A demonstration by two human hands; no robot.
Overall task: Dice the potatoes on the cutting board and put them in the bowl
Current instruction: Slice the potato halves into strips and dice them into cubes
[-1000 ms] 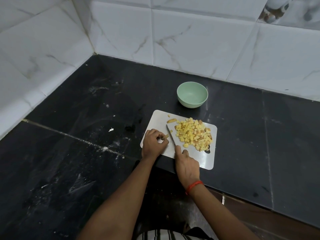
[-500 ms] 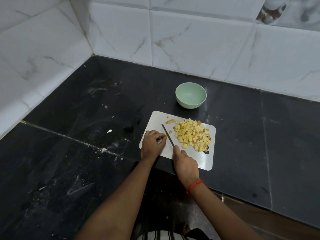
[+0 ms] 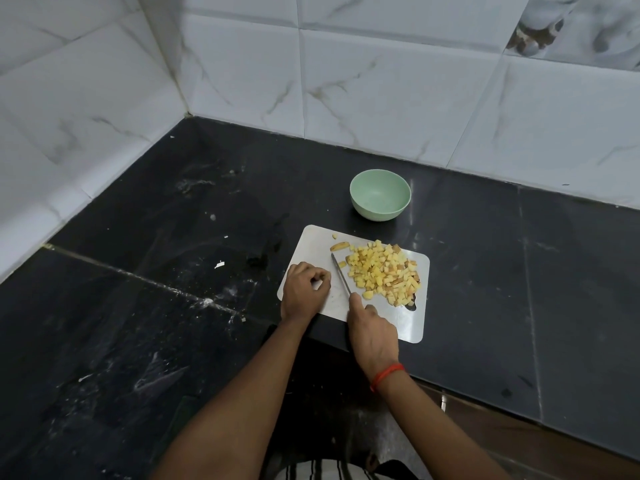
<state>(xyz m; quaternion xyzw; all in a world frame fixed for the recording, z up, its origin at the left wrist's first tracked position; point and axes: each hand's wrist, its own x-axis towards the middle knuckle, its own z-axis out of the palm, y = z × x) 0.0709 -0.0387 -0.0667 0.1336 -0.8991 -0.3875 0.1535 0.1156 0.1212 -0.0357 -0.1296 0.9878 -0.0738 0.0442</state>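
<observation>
A heap of pale yellow diced potato (image 3: 384,271), some cubes with brownish skin edges, lies right of the frame's centre on the right half of a white cutting board (image 3: 311,242). A longer uncut strip (image 3: 339,245) and a small bit sit apart at the heap's upper left. The knife (image 3: 341,274) lies along the heap's left edge, tip toward the top of the frame, its handle clasped in the right hand (image 3: 372,332), which wears a red thread at the wrist. The left hand (image 3: 303,289) rests curled on the board's lower left part; whether it pinches a piece I cannot tell. Just above the board stands an empty mint-green bowl (image 3: 380,195). All rests on a black stone counter (image 3: 156,271), smeared with white marks, in a corner of white marbled wall tiles (image 3: 381,81).
</observation>
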